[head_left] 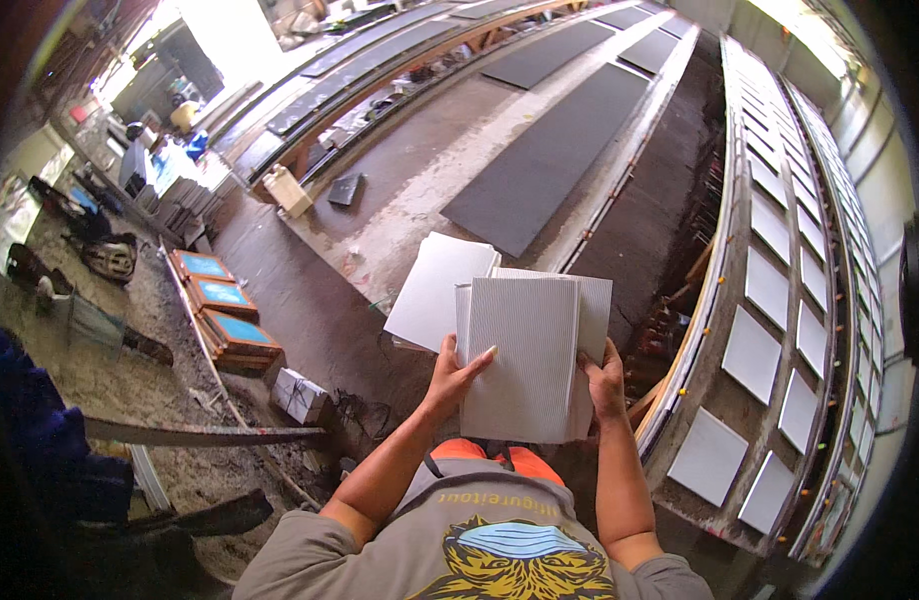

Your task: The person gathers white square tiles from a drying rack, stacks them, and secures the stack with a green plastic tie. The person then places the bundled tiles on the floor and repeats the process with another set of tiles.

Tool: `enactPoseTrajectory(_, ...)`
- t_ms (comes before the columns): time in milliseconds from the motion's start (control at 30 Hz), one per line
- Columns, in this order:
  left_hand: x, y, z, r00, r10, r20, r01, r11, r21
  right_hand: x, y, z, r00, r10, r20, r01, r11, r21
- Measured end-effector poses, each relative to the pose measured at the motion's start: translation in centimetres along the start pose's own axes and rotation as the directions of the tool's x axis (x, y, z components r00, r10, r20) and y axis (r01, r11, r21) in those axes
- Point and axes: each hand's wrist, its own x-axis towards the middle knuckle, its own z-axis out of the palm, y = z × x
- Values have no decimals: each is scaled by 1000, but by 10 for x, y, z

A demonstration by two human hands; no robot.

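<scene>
Shirt (405, 555): 1 | left fingers (479, 362), right fingers (612, 355): closed on several ribbed panels (525, 345) | blue-faced frames (223, 293): 3 visible

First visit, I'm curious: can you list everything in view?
Ribbed sheets: several, pale grey, centre front
Plain sheets: one stack, white, just beyond
Flat panels: several, dark grey, central table
Spread sheets: many, white, right tables
Framed screens: at least three, blue in brown, left
Bundle: one, white, below the screens
Jerrycan: one, cream, central table's corner
Background clutter: uncountable, mixed, far left
T-shirt: one, grey, bottom centre
Shorts: one, orange, bottom centre
Left hand: one, bare, sheets' left edge
Right hand: one, bare, sheets' right edge
</scene>
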Motion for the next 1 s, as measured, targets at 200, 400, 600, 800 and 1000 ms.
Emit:
enactPoseTrajectory(200,-13,32,-17,992,62,-112,-48,992,121,7,-2,47,995,21,100,1,976,-216)
enactPoseTrajectory(400,18,24,-57,994,75,-75,-79,996,-48,15,-3,78,995,45,86,-43,998,-36)
enactPoseTrajectory(600,67,46,-145,990,118,-72,-122,991,-60,51,1,103,979,9,-204,-10,1000,-5)
enactPoseTrajectory(800,109,59,-266,986,113,-126,-119,992,-41,80,17,118,955,-41,-294,20,997,-75)
enactPoseTrajectory(1000,130,61,-341,993,26,-116,-36,996,-85,101,54,163,964,81,-255,-125,978,-164)
